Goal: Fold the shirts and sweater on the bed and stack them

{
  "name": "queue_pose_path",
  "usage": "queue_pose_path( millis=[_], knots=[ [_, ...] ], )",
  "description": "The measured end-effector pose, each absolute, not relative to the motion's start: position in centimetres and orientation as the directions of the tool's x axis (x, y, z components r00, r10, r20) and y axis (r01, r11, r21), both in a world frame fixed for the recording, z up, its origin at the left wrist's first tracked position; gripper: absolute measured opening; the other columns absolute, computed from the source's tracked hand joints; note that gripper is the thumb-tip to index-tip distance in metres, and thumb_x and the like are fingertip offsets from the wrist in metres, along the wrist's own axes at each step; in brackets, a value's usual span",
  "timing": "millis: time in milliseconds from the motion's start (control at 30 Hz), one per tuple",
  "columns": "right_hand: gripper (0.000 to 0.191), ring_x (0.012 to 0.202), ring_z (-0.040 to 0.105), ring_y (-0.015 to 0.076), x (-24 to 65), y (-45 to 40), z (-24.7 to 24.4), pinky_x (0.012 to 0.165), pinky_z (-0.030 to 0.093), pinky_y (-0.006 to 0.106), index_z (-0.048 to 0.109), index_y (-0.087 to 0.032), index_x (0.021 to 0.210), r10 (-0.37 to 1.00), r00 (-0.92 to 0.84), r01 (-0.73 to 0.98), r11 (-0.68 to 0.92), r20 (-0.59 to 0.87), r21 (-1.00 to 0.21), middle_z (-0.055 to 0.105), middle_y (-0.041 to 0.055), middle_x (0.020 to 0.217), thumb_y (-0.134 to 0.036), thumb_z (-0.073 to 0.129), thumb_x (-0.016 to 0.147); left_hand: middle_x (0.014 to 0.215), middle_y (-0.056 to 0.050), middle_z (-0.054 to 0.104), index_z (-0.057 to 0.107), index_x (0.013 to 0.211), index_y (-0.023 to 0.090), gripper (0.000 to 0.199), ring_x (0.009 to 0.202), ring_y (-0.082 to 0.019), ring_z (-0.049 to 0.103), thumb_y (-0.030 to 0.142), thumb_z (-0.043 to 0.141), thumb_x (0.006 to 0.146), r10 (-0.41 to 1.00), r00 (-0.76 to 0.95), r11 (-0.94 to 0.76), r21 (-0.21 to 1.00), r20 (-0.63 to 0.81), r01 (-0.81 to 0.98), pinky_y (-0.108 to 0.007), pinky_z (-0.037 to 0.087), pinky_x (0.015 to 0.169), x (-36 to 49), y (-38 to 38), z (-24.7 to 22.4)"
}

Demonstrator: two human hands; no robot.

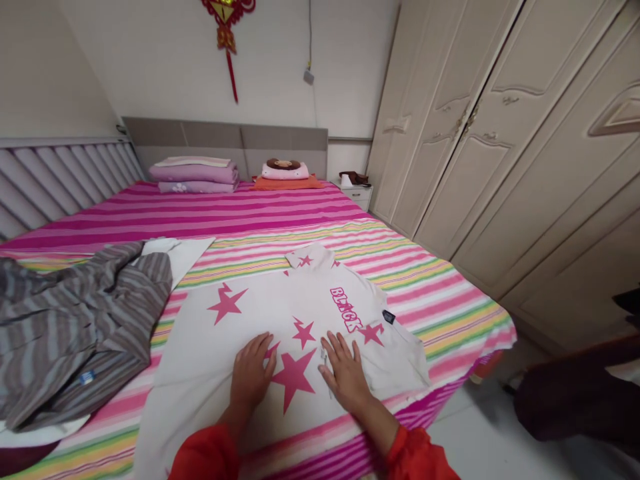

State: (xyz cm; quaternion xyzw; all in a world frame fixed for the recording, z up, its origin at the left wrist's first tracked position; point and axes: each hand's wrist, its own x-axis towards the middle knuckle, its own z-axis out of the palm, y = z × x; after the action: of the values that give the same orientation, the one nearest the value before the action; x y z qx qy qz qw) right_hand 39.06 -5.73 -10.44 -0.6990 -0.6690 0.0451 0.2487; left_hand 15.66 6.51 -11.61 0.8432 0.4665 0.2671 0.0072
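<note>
A white shirt [260, 300] with pink stars and the word BLACK lies spread on the striped bed, its collar label [389, 317] showing on the right. My left hand [251, 373] rests on the fabric just left of the large star, its fingers slightly apart and nothing held. To the right of that star, my right hand [345, 373] lies palm down on the shirt with its fingers spread. One sleeve of the shirt is folded near the middle, toward the headboard. Red sleeves cover both my forearms.
Grey striped clothing [85, 320] lies crumpled at the left over white cloth. Folded purple bedding [195, 175] and an orange and pink stack [287, 181] stand by the headboard [280, 139]. A wardrobe [480, 133] lines the right side. Dark items hang at the lower right.
</note>
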Motion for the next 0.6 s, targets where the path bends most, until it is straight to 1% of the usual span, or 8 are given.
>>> queue_pose_path(
  millis=[67, 133, 200, 267, 300, 367, 467, 600],
  knots=[
    [0.053, 0.145, 0.029, 0.0310, 39.5, -4.9, -10.3, 0.115, 0.018, 0.061, 0.044, -0.032, 0.145, 0.985, 0.078, 0.865, 0.010, 0.154, -0.502, 0.039, 0.0071, 0.155, -0.046, 0.046, 0.094, 0.128, -0.007, 0.065, 0.062, 0.124, 0.022, 0.037, 0.119, -0.024, 0.058, 0.030, 0.045, 0.092, 0.786, 0.417, -0.566, 0.263, 0.456, 0.781, -0.040, 0.042, 0.098, 15.7, 6.5, -11.7],
    [0.050, 0.141, 0.036, 0.0309, 40.8, -4.0, -9.5, 0.115, 0.021, 0.059, 0.055, -0.030, 0.137, 0.989, 0.099, 0.789, -0.009, 0.112, -0.614, 0.048, 0.0079, 0.149, -0.052, 0.044, 0.093, 0.127, -0.007, 0.066, 0.062, 0.124, 0.023, 0.036, 0.118, -0.023, 0.058, 0.028, 0.046, 0.092, 0.782, 0.412, -0.567, 0.258, 0.468, 0.782, -0.039, 0.043, 0.097, 15.7, 6.5, -12.0],
    [0.049, 0.131, 0.049, 0.0307, 42.9, -2.4, -8.5, 0.112, 0.029, 0.054, 0.066, -0.026, 0.124, 0.965, 0.218, 0.653, -0.031, 0.148, -0.757, 0.061, 0.0108, 0.136, -0.056, 0.046, 0.090, 0.126, -0.006, 0.066, 0.062, 0.124, 0.022, 0.036, 0.117, -0.022, 0.059, 0.027, 0.047, 0.091, 0.772, 0.411, -0.573, 0.248, 0.485, 0.781, -0.039, 0.043, 0.096, 15.7, 6.5, -12.3],
    [0.046, 0.115, 0.060, 0.0308, 45.3, 0.2, -7.3, 0.106, 0.040, 0.050, 0.072, -0.021, 0.109, 0.905, 0.403, 0.441, -0.062, 0.136, -0.895, 0.070, 0.0129, 0.118, -0.056, 0.058, 0.082, 0.125, -0.006, 0.067, 0.063, 0.123, 0.022, 0.036, 0.117, -0.022, 0.059, 0.027, 0.047, 0.091, 0.757, 0.412, -0.581, 0.235, 0.506, 0.779, -0.039, 0.044, 0.096, 15.7, 6.6, -12.7],
    [0.043, 0.108, 0.064, 0.0304, 46.5, 1.8, -6.7, 0.101, 0.044, 0.048, 0.073, -0.020, 0.102, 0.876, 0.474, 0.330, -0.079, 0.092, -0.941, 0.072, 0.0124, 0.110, -0.054, 0.064, 0.076, 0.124, -0.006, 0.067, 0.063, 0.123, 0.022, 0.036, 0.116, -0.022, 0.060, 0.026, 0.048, 0.090, 0.750, 0.410, -0.584, 0.229, 0.518, 0.778, -0.039, 0.044, 0.095, 15.6, 6.6, -12.9],
    [0.038, 0.095, 0.067, 0.0285, 48.6, 5.5, -5.8, 0.091, 0.051, 0.045, 0.072, -0.020, 0.093, 0.848, 0.530, 0.203, -0.106, 0.018, -0.974, 0.073, 0.0102, 0.100, -0.049, 0.072, 0.069, 0.124, -0.005, 0.068, 0.063, 0.123, 0.023, 0.036, 0.115, -0.021, 0.060, 0.025, 0.048, 0.090, 0.733, 0.411, -0.594, 0.216, 0.542, 0.775, -0.038, 0.045, 0.095, 15.6, 6.6, -13.1],
    [0.040, 0.078, 0.069, 0.0236, 50.7, 11.3, -4.7, 0.074, 0.057, 0.039, 0.069, -0.019, 0.100, 0.837, 0.546, 0.121, -0.128, -0.042, -0.984, 0.072, 0.0093, 0.099, -0.040, 0.075, 0.067, 0.124, -0.004, 0.068, 0.062, 0.125, 0.025, 0.038, 0.114, -0.020, 0.061, 0.025, 0.050, 0.089, 0.709, 0.419, -0.606, 0.186, 0.567, 0.774, -0.036, 0.045, 0.094, 15.4, 6.6, -13.4],
    [0.062, 0.066, 0.067, 0.0181, 51.9, 17.9, -3.6, 0.062, 0.056, 0.031, 0.056, -0.018, 0.126, 0.825, 0.557, 0.033, -0.134, -0.093, -0.990, 0.071, 0.0090, 0.097, -0.029, 0.075, 0.068, 0.125, -0.002, 0.067, 0.059, 0.128, 0.027, 0.040, 0.113, -0.019, 0.061, 0.028, 0.051, 0.089, 0.675, 0.427, -0.602, 0.115, 0.602, 0.790, -0.035, 0.046, 0.094, 15.1, 6.5, -13.8]
  ],
)
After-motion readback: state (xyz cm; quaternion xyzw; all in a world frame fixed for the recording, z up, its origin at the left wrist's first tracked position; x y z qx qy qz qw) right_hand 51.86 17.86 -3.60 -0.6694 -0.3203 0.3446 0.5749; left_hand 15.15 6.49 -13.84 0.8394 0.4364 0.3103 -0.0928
